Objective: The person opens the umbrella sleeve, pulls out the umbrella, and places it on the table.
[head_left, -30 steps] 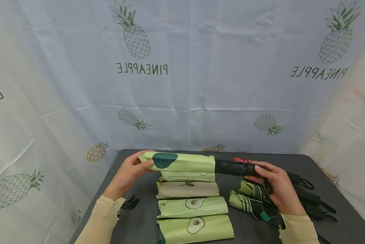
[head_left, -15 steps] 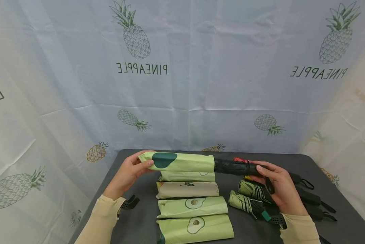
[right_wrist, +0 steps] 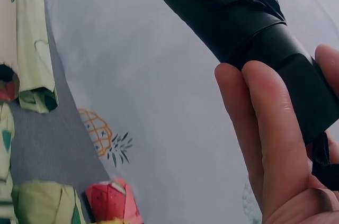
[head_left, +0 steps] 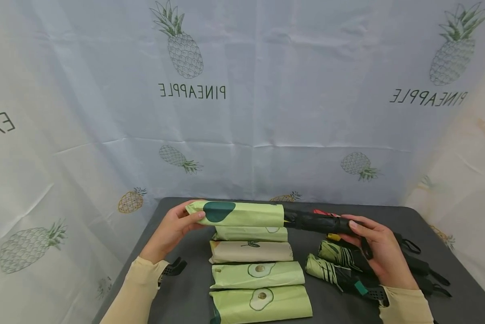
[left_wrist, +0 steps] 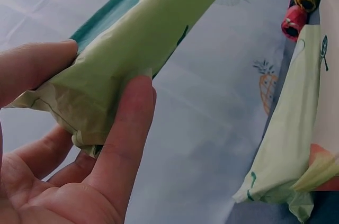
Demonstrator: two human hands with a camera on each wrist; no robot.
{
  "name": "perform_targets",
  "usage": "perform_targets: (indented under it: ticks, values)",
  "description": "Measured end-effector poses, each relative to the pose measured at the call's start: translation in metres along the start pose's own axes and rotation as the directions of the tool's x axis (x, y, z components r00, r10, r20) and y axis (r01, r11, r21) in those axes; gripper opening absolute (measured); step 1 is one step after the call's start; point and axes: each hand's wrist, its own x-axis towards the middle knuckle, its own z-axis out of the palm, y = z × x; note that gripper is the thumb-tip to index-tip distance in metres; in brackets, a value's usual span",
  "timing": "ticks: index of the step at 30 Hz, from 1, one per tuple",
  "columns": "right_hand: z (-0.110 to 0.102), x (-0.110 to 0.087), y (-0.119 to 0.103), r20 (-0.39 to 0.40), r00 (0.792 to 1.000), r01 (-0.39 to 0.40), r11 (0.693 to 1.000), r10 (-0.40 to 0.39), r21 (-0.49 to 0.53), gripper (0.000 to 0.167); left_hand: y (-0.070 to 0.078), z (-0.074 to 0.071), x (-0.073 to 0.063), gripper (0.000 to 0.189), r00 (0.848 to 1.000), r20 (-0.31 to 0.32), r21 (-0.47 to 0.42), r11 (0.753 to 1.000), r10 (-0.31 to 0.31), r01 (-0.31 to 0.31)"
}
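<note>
A pale green avocado-print umbrella sleeve [head_left: 246, 215] is held up level above the far part of the table. My left hand [head_left: 167, 231] pinches its closed end between thumb and fingers; in the left wrist view, the crumpled tip of the sleeve [left_wrist: 143, 33] lies between them. Out of its right end sticks a folded black umbrella [head_left: 315, 222], its other part hidden inside. My right hand [head_left: 380, 243] grips the umbrella's handle. In the right wrist view, fingertips press the smooth black handle [right_wrist: 296, 86], and a wrist strap [right_wrist: 324, 163] hangs beside them.
Several flat sleeves lie in a column on the dark grey table [head_left: 181, 292], among them a cream sleeve [head_left: 251, 252] and a front green sleeve [head_left: 262, 306]. Several folded umbrellas lie right, including a green-striped umbrella [head_left: 323, 269] and a red one [head_left: 323, 212]. A pineapple-print cloth [head_left: 242, 117] hangs behind.
My right hand has moved slightly right with the handle, and a little more of the black umbrella shows outside the sleeve. My left hand keeps its pinch nearly in place. The head view shifted slightly.
</note>
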Motion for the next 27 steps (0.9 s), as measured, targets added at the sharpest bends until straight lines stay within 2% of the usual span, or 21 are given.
perform_targets:
  ticks: [8,17,21,23,24,25,26,27]
  values:
    - [-0.026,-0.014,-0.002,0.002,0.999,-0.032,0.999,0.032,0.040,0.036,-0.006,-0.003,0.001,0.048,1.000,-0.010,0.004,1.000,-0.013,0.013]
    - [-0.069,-0.047,-0.002,-0.026,0.981,-0.190,0.982,0.190,0.010,0.037,-0.012,-0.008,0.006,0.050,0.999,-0.030,0.007,0.999,-0.039,0.040]
    - [-0.092,-0.064,0.002,-0.032,0.974,-0.222,0.975,0.223,0.010,0.040,-0.017,-0.009,0.011,0.051,0.996,-0.059,-0.003,0.997,-0.071,0.071]
    - [-0.104,-0.072,0.002,-0.065,0.944,-0.324,0.946,0.322,-0.012,0.038,-0.019,-0.010,0.016,0.052,0.993,-0.081,0.002,0.996,-0.088,0.088]
    - [-0.112,-0.075,0.003,-0.083,0.925,-0.375,0.925,0.370,-0.059,0.034,-0.021,-0.010,0.019,0.053,0.991,-0.094,0.009,0.995,-0.097,0.098]
    - [-0.118,-0.080,0.003,-0.097,0.898,-0.437,0.896,0.429,-0.082,0.030,-0.022,-0.010,0.023,0.053,0.989,-0.103,0.020,0.994,-0.104,0.106]
    - [-0.127,-0.083,0.002,-0.032,0.871,-0.491,0.870,0.490,-0.041,0.031,-0.024,-0.009,0.028,0.054,0.988,-0.110,0.034,0.993,-0.110,0.115]
    - [-0.137,-0.087,0.004,0.076,0.852,-0.521,0.853,0.518,0.034,0.034,-0.026,-0.009,0.033,0.055,0.987,-0.115,0.051,0.991,-0.114,0.121]
